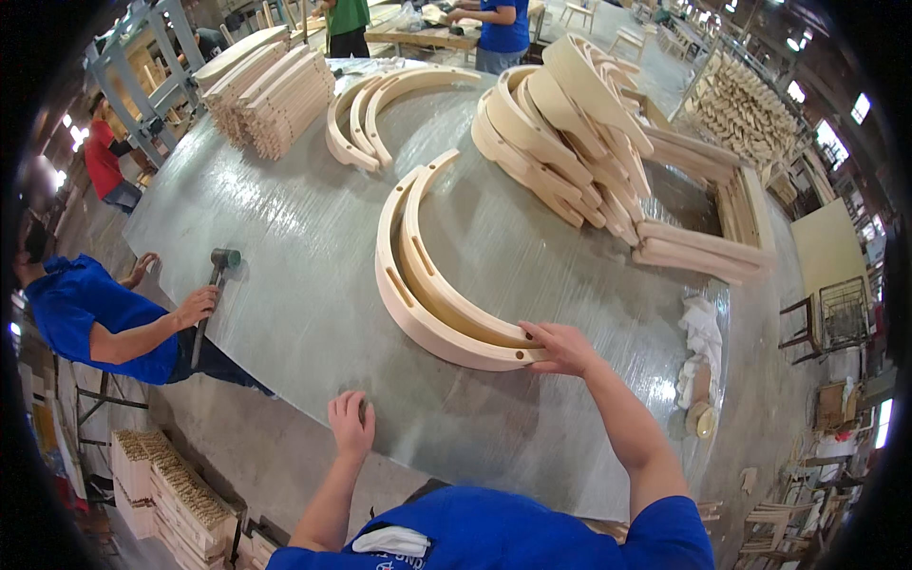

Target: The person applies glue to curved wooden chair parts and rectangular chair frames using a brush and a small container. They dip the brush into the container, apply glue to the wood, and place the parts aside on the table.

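Observation:
Two curved pale wooden rails (439,334) lie nested one inside the other at the middle of the table, with slots and dark round holes along their upper edges. My right hand (562,350) grips their near right ends, thumb on top. At the table's near edge is my left hand (351,426), away from the rails. Its fingers are curled, and a small dark spot shows between them; what it is I cannot make out.
The table (285,285) has a shiny grey covering. More curved rails (356,123), stacked wooden slats (271,95), piled curved boards (560,133) and wooden frames (703,252) stand on it. White cloth (700,342) lies at right. At left, a co-worker (114,318) holds a mallet (224,258).

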A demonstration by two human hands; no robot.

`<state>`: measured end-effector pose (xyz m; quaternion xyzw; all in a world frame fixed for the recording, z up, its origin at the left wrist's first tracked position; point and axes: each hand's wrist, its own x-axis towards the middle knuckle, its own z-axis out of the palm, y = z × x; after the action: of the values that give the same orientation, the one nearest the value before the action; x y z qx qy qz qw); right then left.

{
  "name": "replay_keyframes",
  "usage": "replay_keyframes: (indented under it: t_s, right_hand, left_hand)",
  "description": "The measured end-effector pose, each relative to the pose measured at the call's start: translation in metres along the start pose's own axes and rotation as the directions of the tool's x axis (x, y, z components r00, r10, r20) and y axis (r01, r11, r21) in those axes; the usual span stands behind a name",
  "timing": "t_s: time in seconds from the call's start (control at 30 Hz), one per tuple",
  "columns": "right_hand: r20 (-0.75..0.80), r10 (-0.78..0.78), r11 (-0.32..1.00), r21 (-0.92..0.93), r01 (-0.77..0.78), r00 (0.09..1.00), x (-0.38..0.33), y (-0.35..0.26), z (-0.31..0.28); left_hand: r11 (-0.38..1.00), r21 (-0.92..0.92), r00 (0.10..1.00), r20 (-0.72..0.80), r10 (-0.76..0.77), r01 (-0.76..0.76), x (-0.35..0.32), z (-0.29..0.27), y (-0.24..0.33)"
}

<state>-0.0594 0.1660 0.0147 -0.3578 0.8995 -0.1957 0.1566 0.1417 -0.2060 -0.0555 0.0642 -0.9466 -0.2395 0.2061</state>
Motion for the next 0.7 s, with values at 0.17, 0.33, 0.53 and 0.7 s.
replay_keyframes:
  t_s: [0.17,0.33,0.53,0.7]
  right_hand:
    - [-0.058,-0.022,0.999,-0.037,0.020,0.998,0.037,0.044,-0.033]
    - [-0.134,-0.058,0.988,-0.147,0.038,0.989,0.082,0.076,-0.072]
    - [-0.173,-0.005,0.983,-0.180,-0.026,0.985,0.144,0.116,-0.093]
    - [-0.253,0.093,0.994,-0.034,-0.105,0.963,0.226,0.131,-0.080]
  left_hand:
    - [0.999,0.033,0.999,-0.027,-0.022,0.022,0.003,0.007,-0.007]
    - [0.998,0.036,0.998,0.021,-0.058,0.057,0.003,0.004,-0.012]
    - [0.995,0.051,0.995,0.049,-0.093,0.090,0.000,0.011,-0.016]
    - [0.995,0.026,0.992,0.083,-0.099,0.098,0.011,0.011,-0.014]
